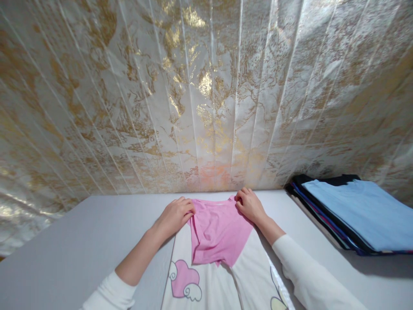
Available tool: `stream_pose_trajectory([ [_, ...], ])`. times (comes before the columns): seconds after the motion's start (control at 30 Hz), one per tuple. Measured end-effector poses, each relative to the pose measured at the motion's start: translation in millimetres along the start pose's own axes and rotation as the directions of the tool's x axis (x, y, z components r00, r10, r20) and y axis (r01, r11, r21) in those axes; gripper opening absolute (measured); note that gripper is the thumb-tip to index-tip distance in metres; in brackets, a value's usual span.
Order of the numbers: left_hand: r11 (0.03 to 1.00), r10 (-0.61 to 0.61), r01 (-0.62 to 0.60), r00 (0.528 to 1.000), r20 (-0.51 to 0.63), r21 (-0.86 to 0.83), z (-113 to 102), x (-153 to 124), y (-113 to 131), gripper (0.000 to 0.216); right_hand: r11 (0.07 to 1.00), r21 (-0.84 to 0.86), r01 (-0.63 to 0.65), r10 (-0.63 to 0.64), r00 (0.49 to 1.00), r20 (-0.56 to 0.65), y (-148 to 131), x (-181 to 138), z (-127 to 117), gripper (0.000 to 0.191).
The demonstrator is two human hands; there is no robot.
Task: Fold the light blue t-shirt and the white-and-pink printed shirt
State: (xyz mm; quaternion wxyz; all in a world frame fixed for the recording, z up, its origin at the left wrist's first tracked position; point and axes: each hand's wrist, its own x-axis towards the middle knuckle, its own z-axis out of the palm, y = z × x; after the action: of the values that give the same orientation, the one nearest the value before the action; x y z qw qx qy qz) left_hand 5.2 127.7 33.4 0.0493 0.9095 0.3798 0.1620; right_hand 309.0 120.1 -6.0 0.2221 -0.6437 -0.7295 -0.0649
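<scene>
A pink piece of clothing (219, 232) lies wrinkled, with its upper edge toward the wall. Below and partly under it is white fabric (213, 284) printed with a winged pink heart; I cannot tell whether the two are joined. At the pink cloth's upper left corner, my left hand (177, 215) is closed with bent fingers gripping the edge. My right hand (248, 206) pinches the upper right corner. Fingertips of both hands are partly hidden.
On the right sits a stack of folded clothes (361, 211), light blue on top with dark layers beneath. The white table (97, 241) ends at a wall covering (206, 107) with a silver and gold pattern.
</scene>
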Motion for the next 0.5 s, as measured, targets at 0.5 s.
stream_pose_trajectory([
  [0.5, 0.936, -0.350, 0.345, 0.931, -0.107, -0.066, 14.7, 7.1, -0.4, 0.018, 0.999, 0.002, -0.040, 0.040, 0.999, -0.033, 8.7, 1.5, 5.9, 0.010],
])
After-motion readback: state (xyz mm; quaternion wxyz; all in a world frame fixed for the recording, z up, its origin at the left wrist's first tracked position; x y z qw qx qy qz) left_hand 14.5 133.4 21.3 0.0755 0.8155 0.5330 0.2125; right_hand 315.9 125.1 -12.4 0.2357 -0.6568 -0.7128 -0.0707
